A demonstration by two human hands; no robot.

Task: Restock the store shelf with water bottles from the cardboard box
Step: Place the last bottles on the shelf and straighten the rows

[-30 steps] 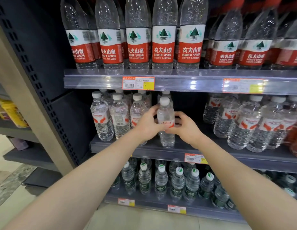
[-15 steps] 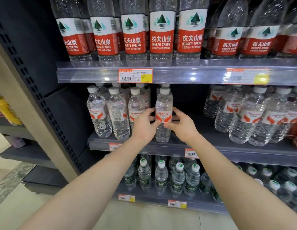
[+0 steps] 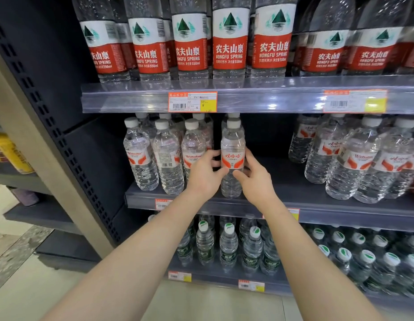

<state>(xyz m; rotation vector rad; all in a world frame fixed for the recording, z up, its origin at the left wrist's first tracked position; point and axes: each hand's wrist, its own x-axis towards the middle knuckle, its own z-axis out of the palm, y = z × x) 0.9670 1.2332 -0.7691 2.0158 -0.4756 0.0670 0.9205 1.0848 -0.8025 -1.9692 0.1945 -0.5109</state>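
- Far to the left of the held water bottle, yellow packages (image 3: 12, 154) lie on a neighbouring shelf unit.
- Closer on its left, three white-capped bottles (image 3: 165, 158) stand upright in a front row on the middle shelf (image 3: 317, 205), with more behind them.
- The left hand (image 3: 205, 173) grips the water bottle (image 3: 232, 156) from its left side, thumb on the front under the label.
- The water bottle stands upright at the front edge of the middle shelf, red-and-white label facing out; another cap shows just behind it.
- The right hand (image 3: 253, 179) grips the bottle from its right side, so both hands are closed on it.
- Above it, red-labelled bottles (image 3: 229, 42) fill the top shelf; a price tag (image 3: 192, 101) hangs on that edge.
- To its right comes a bare gap, then a group of similar bottles (image 3: 354, 158).
- Below it, green-capped bottles (image 3: 228, 246) stand.
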